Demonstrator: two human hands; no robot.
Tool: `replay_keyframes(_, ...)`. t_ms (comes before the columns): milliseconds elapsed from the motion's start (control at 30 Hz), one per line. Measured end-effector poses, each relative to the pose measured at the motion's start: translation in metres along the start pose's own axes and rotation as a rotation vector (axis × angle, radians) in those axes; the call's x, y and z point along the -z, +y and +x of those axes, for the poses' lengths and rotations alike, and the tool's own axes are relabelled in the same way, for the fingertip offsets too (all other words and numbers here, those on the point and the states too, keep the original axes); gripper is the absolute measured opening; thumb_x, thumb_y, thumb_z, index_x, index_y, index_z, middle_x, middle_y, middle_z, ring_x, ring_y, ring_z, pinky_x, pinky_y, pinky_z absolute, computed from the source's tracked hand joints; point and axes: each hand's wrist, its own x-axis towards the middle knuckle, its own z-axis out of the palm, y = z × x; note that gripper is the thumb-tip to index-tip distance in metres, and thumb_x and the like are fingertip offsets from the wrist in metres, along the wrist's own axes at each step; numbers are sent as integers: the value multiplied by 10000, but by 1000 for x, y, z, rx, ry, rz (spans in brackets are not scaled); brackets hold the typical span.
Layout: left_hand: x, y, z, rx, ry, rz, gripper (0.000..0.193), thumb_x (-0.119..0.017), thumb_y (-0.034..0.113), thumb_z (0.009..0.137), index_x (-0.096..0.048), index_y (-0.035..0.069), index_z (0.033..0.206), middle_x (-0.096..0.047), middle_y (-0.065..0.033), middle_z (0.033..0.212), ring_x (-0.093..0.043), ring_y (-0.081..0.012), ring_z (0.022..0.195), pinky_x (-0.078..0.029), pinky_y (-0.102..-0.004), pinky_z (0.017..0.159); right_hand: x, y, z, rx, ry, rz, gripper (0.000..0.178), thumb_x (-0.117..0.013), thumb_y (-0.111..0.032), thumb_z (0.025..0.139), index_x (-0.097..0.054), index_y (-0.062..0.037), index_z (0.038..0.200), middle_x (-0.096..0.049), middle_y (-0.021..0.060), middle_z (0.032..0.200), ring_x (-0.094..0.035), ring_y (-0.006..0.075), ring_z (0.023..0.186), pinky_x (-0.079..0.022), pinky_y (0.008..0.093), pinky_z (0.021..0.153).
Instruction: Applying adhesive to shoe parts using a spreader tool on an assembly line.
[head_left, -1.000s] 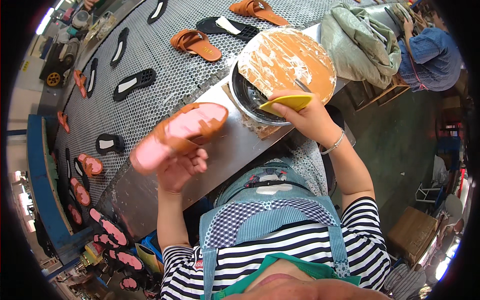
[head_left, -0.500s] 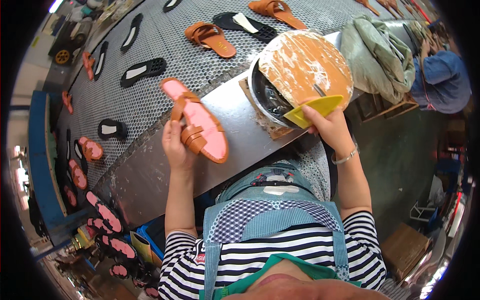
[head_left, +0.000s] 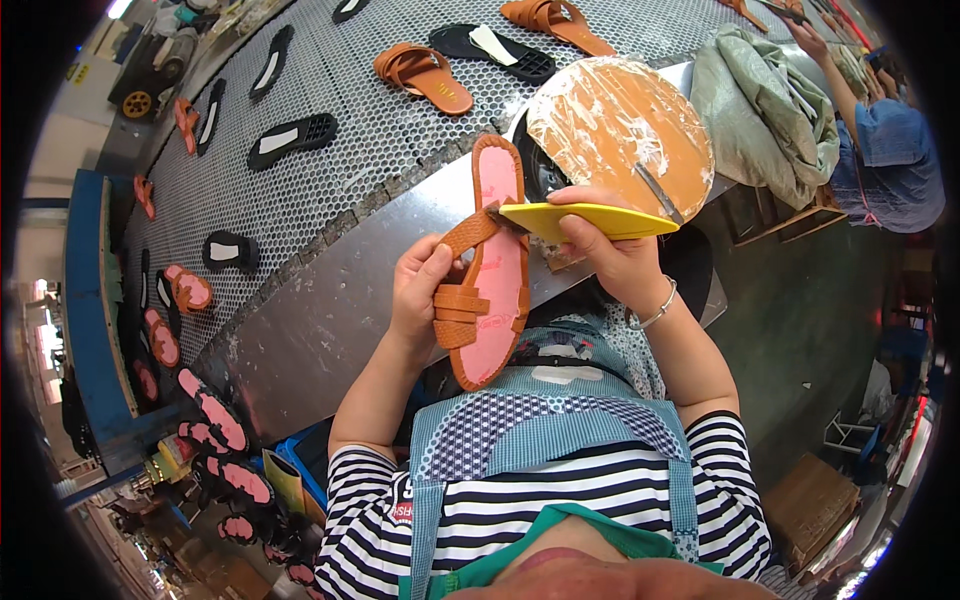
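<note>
My left hand [head_left: 418, 290] is closed around the side of a brown sandal upper [head_left: 500, 265]. Its pink face is turned up, and brown strap ends lie over it. My right hand [head_left: 628, 265] grips a yellow flat-bodied tool [head_left: 590, 222] from below, fingers wrapped on its edge. The tool's dark tip [head_left: 502, 213] is at the strap end on the pink face; whether it presses there I cannot tell. Just beyond my right hand is a pot with a round brown lid [head_left: 640, 120], streaked white, its dark opening partly hidden behind the sandal.
Black soles [head_left: 292, 140] with white patches and brown sandals [head_left: 425, 80] lie on a perforated surface [head_left: 370, 60] beyond the metal ledge [head_left: 350, 290]. Several pink-faced pieces [head_left: 215, 410] hang at the lower left. Grey-green cloth [head_left: 765, 120] and another person [head_left: 890, 160] are at the right.
The tool has left the pot's opening and moved left to the sandal. My left hand has brought the sandal right and nearer, turning it more upright. The other person's arm has risen.
</note>
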Motion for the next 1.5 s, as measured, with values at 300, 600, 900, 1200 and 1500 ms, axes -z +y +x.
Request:
replay_keyframes(300, 2, -3, 11, -105, 53, 69, 194, -544, 211, 969, -593, 42, 886, -560, 7, 750, -525, -53, 636, -451, -210, 582, -12, -1, -12, 430, -253, -383, 257, -692, -41, 822, -649, -43, 1075, -655, 118, 887, -643, 258, 740, -514, 302, 652)
replay_keyframes(600, 4, 1, 21, -141, 131, 98, 201, -556, 220, 966, -595, 38, 888, -552, 8, 748, -525, -51, 621, -456, -203, 562, -11, -17, -12, 603, -513, -431, 297, -736, -30, 744, -678, -53, 1034, -655, 101, 850, -665, 231, 695, -539, 293, 589)
replay_keyframes(900, -10, 2, 27, -142, 160, 108, 205, -528, 213, 975, -582, 54, 857, -564, 4, 726, -533, -47, 605, -453, -191, 558, -10, -8, -3, 464, -272, -454, 278, -707, -23, 781, -654, -40, 1053, -657, 114, 879, -667, 247, 741, -538, 318, 634)
replay_keyframes(1200, 0, -1, 41, -188, 197, 174, 209, -560, 199, 965, -621, 21, 874, -570, 5, 787, -516, -40, 634, -443, -200, 565, -5, -21, -4, 738, -476, -612, 300, -716, -93, 732, -682, -92, 1030, -648, 78, 891, -651, 196, 702, -513, 288, 561)
replay_keyframes(1500, 2, 6, 40, -227, 205, 294, 181, -550, 186, 962, -612, 30, 896, -548, 25, 751, -495, -32, 645, -416, -185, 577, 4, -34, -9, 646, -671, -733, 303, -682, -123, 733, -669, -129, 1036, -621, 47, 873, -625, 190, 694, -498, 288, 549)
